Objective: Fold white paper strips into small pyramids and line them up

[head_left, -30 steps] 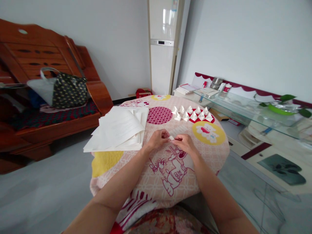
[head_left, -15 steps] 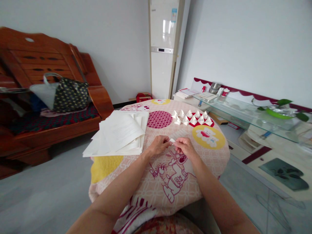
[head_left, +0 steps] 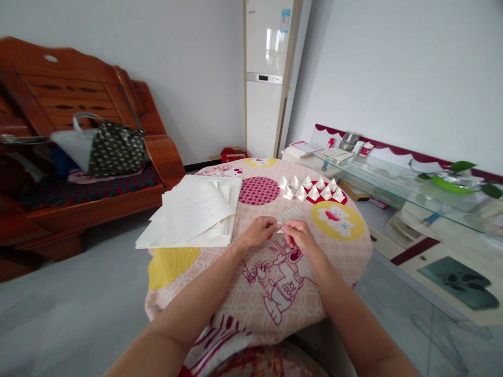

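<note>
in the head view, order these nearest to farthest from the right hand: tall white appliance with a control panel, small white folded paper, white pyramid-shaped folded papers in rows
1. Small white folded paper: between the right hand and left hand.
2. White pyramid-shaped folded papers: in rows just ahead.
3. Tall white appliance: well beyond, by the wall.

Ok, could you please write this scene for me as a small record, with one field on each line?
Left hand: pinching a small white piece
Right hand: pinching the same piece from the other side
Folded white shapes: ten, in two rows, beyond the right hand
Paper stack: left of the hands, sheets overlapping unevenly
Surface: round table with a patterned cloth
Background left: wooden sofa with a dark patterned bag
Unclear: the piece's exact shape, mostly hidden
</note>
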Action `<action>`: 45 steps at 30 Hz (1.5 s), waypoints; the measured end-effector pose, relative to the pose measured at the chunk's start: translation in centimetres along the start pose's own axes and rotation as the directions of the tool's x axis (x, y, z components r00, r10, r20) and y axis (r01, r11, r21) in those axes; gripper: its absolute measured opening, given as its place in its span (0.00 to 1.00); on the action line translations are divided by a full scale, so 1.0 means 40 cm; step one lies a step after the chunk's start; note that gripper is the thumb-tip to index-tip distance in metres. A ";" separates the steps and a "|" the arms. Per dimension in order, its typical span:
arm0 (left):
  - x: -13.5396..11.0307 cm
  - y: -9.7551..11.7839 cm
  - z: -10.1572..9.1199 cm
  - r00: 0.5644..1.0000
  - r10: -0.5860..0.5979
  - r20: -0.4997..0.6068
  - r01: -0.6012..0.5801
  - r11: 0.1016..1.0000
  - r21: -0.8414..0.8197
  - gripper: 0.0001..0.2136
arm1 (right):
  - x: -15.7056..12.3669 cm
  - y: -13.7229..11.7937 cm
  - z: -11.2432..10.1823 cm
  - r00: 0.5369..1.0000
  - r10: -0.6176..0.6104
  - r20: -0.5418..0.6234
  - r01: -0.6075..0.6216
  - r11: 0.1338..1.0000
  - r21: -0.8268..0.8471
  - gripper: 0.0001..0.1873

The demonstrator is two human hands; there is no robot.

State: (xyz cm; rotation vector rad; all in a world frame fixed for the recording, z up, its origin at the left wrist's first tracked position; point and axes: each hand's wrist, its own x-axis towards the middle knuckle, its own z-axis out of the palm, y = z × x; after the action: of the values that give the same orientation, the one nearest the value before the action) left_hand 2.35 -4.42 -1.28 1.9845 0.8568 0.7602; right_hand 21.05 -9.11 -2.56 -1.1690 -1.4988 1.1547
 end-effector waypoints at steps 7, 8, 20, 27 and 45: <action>0.002 -0.006 0.002 0.999 0.030 0.010 -0.029 0.994 -0.108 0.16 | -0.002 0.001 0.008 1.000 -0.009 0.015 0.010 0.999 -0.032 0.22; 0.003 -0.007 0.001 0.999 0.035 -0.010 -0.036 0.994 -0.102 0.16 | -0.002 0.002 0.011 1.000 -0.016 0.009 0.016 0.999 -0.032 0.22; 0.004 -0.022 -0.004 0.999 -0.030 -0.043 0.028 0.999 -0.045 0.19 | 0.010 0.017 0.026 0.997 0.044 -0.059 -0.040 0.996 0.077 0.18; 0.003 -0.008 -0.006 0.992 0.019 -0.127 -0.017 1.000 0.016 0.16 | 0.004 0.010 0.019 0.998 0.053 -0.019 -0.052 0.997 0.050 0.18; 0.010 -0.037 -0.008 0.980 -0.197 -0.022 0.154 0.824 -0.545 0.22 | 0.021 0.020 0.024 0.987 -0.086 -0.135 0.084 0.996 -0.022 0.25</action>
State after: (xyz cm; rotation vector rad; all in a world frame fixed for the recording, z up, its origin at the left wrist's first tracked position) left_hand 1.94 -3.32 -2.30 1.3596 0.7521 0.8633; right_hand 20.10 -8.35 -3.42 -1.1598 -1.4424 0.9876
